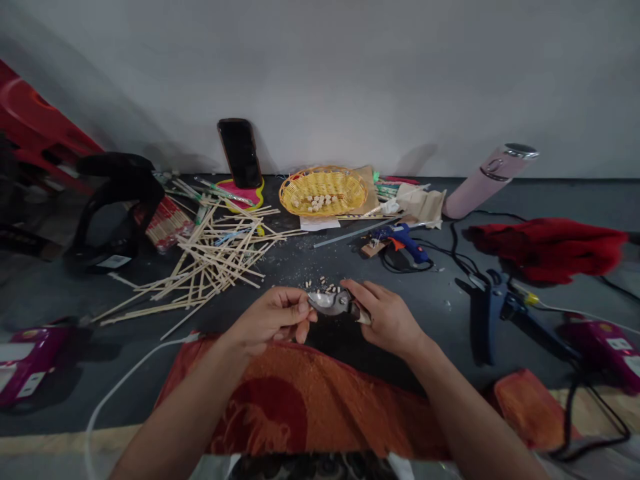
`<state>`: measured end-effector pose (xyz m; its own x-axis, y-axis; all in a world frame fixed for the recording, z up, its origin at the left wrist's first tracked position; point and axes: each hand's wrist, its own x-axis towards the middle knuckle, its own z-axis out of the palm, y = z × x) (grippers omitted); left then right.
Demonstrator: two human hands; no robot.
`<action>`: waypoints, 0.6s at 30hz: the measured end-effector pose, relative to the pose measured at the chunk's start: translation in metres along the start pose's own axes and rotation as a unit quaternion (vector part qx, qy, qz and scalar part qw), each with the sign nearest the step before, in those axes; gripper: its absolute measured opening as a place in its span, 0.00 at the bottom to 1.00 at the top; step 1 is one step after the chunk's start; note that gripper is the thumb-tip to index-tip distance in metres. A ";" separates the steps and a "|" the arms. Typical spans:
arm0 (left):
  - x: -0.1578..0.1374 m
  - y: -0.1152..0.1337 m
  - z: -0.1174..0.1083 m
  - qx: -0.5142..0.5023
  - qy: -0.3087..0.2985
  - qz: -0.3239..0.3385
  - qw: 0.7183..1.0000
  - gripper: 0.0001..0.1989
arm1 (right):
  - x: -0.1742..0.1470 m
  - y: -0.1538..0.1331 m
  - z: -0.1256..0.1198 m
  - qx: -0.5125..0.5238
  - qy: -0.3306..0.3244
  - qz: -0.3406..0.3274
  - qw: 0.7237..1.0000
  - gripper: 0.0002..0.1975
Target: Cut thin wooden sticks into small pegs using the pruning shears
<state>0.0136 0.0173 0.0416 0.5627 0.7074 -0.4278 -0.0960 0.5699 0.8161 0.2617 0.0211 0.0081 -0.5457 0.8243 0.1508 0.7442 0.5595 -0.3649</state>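
Observation:
My right hand is wrapped round the handles of a pair of pruning shears, whose metal blades point left. My left hand is closed in a pinch at the tip of the blades; what its fingers hold is too small to make out. Several short cut pieces of stick lie on the dark table just beyond the blades. Farther back stands a yellow woven basket with several small pale pieces in it. A loose heap of thin wooden sticks spreads to the left of my hands.
On the right lie a blue glue gun, a blue-handled tool, a red cloth and a leaning pink bottle. A phone leans on the wall. An orange cloth covers the near edge; a white cable runs left.

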 end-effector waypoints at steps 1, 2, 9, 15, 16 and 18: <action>0.000 0.000 0.000 -0.003 0.001 0.002 1.000 0.17 | 0.000 -0.001 0.000 -0.006 0.002 0.006 1.000 0.28; -0.001 0.001 0.000 -0.003 0.004 0.005 1.000 0.17 | 0.000 -0.001 0.000 -0.014 0.005 0.012 1.000 0.27; 0.000 -0.001 -0.001 0.035 -0.015 0.000 0.999 0.19 | 0.003 0.005 0.002 -0.011 0.004 -0.025 1.000 0.32; 0.000 -0.003 -0.002 0.038 -0.027 -0.022 0.999 0.20 | 0.002 0.007 0.002 0.003 0.007 -0.034 0.999 0.33; 0.000 -0.002 -0.002 0.040 -0.024 -0.020 0.999 0.19 | 0.001 0.005 0.002 0.005 0.004 -0.029 1.000 0.33; 0.001 -0.002 -0.002 0.043 -0.005 -0.008 0.999 0.18 | 0.001 0.003 0.001 0.009 -0.003 -0.009 1.000 0.32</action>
<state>0.0131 0.0178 0.0391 0.5718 0.6945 -0.4367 -0.0176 0.5426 0.8398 0.2629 0.0229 0.0061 -0.5617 0.8132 0.1523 0.7268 0.5729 -0.3788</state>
